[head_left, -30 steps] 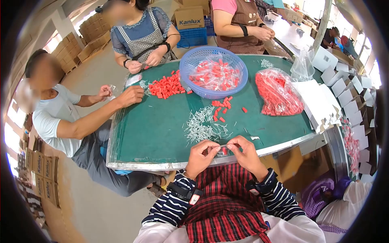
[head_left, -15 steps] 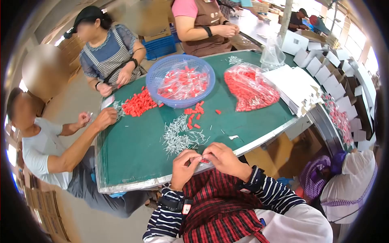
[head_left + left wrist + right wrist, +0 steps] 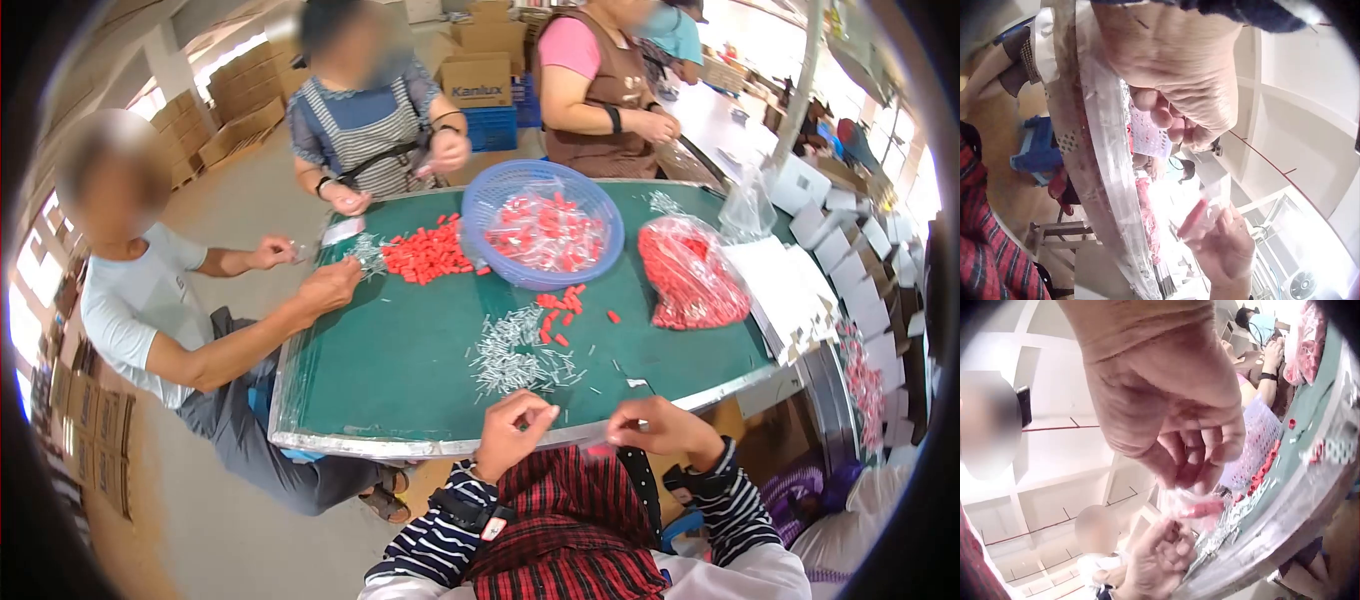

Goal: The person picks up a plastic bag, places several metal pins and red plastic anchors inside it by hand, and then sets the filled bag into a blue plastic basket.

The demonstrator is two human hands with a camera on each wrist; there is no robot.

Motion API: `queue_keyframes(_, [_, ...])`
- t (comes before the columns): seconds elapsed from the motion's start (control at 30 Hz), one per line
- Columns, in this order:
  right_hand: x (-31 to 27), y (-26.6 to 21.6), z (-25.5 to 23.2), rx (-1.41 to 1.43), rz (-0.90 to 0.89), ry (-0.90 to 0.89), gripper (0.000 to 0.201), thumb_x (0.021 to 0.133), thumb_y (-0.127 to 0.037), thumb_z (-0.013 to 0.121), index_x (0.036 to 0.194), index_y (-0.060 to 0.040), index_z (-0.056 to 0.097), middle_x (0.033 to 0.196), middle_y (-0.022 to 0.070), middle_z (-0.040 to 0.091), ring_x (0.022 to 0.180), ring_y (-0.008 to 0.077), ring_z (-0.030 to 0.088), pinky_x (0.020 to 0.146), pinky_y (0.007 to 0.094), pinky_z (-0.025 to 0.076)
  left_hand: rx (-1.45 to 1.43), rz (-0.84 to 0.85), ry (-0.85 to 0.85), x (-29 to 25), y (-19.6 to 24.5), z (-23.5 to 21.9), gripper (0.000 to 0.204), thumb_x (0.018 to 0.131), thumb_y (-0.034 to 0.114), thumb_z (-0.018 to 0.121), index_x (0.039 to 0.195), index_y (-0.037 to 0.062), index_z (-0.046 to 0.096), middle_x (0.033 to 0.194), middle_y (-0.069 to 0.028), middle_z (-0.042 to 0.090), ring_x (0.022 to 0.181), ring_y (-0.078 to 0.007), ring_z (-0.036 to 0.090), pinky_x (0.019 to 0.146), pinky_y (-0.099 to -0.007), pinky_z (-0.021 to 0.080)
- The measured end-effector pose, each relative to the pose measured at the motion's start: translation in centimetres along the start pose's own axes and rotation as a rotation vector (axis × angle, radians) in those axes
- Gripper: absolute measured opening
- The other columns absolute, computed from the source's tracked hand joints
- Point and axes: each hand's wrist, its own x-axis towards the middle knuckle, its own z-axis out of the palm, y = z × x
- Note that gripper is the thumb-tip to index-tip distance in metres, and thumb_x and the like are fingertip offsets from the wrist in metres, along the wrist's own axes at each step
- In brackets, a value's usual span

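Observation:
My right hand pinches a small clear bag just past the table's front edge. In the right wrist view, a red plug shows inside this bag under my right fingertips. My left hand is to its left, apart from the bag, with its fingers curled and nothing visible in them. The left wrist view shows the bag's red plug beside my right hand. Beyond my left hand lie a pile of silver screws and some loose red plugs.
A blue basket of filled bags stands mid-table, with a red plug heap to its left. A large bag of red plugs and white sheets lie to the right. Several people work around the table's far and left sides.
My hands have come apart; the bag stays with the right one. The person at the back left has spread both hands. The head view has shifted.

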Motion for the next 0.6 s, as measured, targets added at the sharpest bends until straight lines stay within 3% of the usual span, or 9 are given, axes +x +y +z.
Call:
queue_keyframes(0.13, [0.9, -0.9, -2.1, -0.006, 0.054, -0.137, 0.012, 0.088, -0.011, 0.063, 0.095, -0.0014, 0.064, 0.077, 0.0031, 0.063, 0.068, 0.0091, 0.058, 0.059, 0.0252, 0.045, 0.015, 0.044, -0.018, -0.2, 0.1, 0.2, 0.008, 0.079, 0.004, 0.069, 0.076, 0.0009, 0.062, 0.068, -0.0038, 0.056, 0.055, -0.0107, 0.049, 0.052, -0.0245, 0.04])
queue_keyframes(0.2, [2.4, -1.0, -3.0, 0.313, 0.12, 0.28, 0.016, 0.09, -0.011, 0.061, 0.102, -0.0007, 0.063, 0.082, 0.0031, 0.064, 0.074, 0.011, 0.06, 0.064, 0.026, 0.047, 0.028, 0.044, -0.022, -0.4, 0.1, 0.3, 0.008, 0.08, 0.004, 0.069, 0.076, 0.0002, 0.062, 0.068, -0.0041, 0.056, 0.056, -0.0111, 0.049, 0.053, -0.0248, 0.04])
queue_keyframes(0.27, [5.1, -1.1, -4.4, 0.469, -0.118, 0.543, 0.02, 0.091, -0.009, 0.058, 0.109, 0.0002, 0.061, 0.089, 0.0049, 0.065, 0.082, 0.0136, 0.062, 0.071, 0.0269, 0.049, 0.054, 0.059, -0.031, -0.5, 0.1, 0.3, 0.008, 0.079, 0.004, 0.069, 0.077, 0.0009, 0.063, 0.068, -0.0039, 0.055, 0.055, -0.0121, 0.049, 0.052, -0.0253, 0.04])
queue_keyframes(0.3, [6.0, -1.9, -4.5, 0.467, -0.117, 0.531, 0.02, 0.091, -0.009, 0.058, 0.109, 0.0002, 0.061, 0.089, 0.0049, 0.065, 0.082, 0.0136, 0.062, 0.071, 0.0269, 0.049, 0.052, 0.07, -0.021, -0.5, 0.1, 0.3, 0.008, 0.079, 0.005, 0.069, 0.076, 0.0017, 0.062, 0.068, -0.0037, 0.055, 0.054, -0.0126, 0.049, 0.051, -0.0252, 0.04])
queue_keyframes(0.37, [7.4, -3.7, -3.9, 0.609, -0.143, 0.784, 0.024, 0.092, -0.009, 0.057, 0.114, 0.0, 0.059, 0.096, 0.007, 0.066, 0.09, 0.015, 0.062, 0.079, 0.0281, 0.049, 0.06, 0.083, -0.016, -0.6, 0.1, 0.2, 0.008, 0.079, 0.004, 0.069, 0.076, 0.0018, 0.062, 0.068, -0.004, 0.056, 0.054, -0.0129, 0.05, 0.05, -0.0253, 0.04])
queue_keyframes(0.47, [6.0, -1.7, -2.8, 0.388, -0.034, 0.506, 0.026, 0.091, -0.008, 0.057, 0.116, 0.0006, 0.058, 0.096, 0.0091, 0.066, 0.091, 0.0152, 0.062, 0.081, 0.0289, 0.049, 0.07, 0.104, -0.029, -0.7, 0.2, -0.1, 0.009, 0.078, 0.004, 0.07, 0.075, 0.0019, 0.061, 0.068, -0.0043, 0.056, 0.054, -0.0135, 0.051, 0.049, -0.0257, 0.041])
queue_keyframes(0.5, [5.3, -1.7, -2.1, 0.388, -0.024, 0.517, 0.026, 0.091, -0.008, 0.057, 0.116, 0.0006, 0.058, 0.096, 0.0091, 0.066, 0.091, 0.0152, 0.062, 0.081, 0.0289, 0.049, 0.058, 0.107, -0.018, -0.9, 0.1, -0.3, 0.009, 0.077, 0.003, 0.071, 0.075, 0.0021, 0.062, 0.069, -0.0043, 0.057, 0.054, -0.0132, 0.052, 0.05, -0.0256, 0.042])
queue_keyframes(0.57, [3.3, -1.8, -1.0, 0.331, 0.159, 0.072, 0.026, 0.092, -0.01, 0.058, 0.116, 0.0011, 0.059, 0.101, 0.01, 0.066, 0.097, 0.0157, 0.061, 0.086, 0.0293, 0.049, 0.056, 0.183, 0.025, -1.4, 0.1, -0.5, 0.008, 0.076, 0.004, 0.071, 0.077, 0.0038, 0.064, 0.072, -0.0045, 0.059, 0.055, -0.0149, 0.054, 0.05, -0.0261, 0.044])
queue_keyframes(0.6, [2.0, -0.9, -0.8, 0.339, 0.178, 0.127, 0.026, 0.092, -0.01, 0.058, 0.116, 0.0011, 0.059, 0.101, 0.01, 0.066, 0.097, 0.0157, 0.061, 0.086, 0.0293, 0.049, 0.059, 0.261, 0.05, -1.9, 0.1, -1.0, 0.008, 0.075, 0.005, 0.072, 0.079, 0.0053, 0.065, 0.074, -0.0046, 0.061, 0.056, -0.0167, 0.056, 0.05, -0.0266, 0.045])
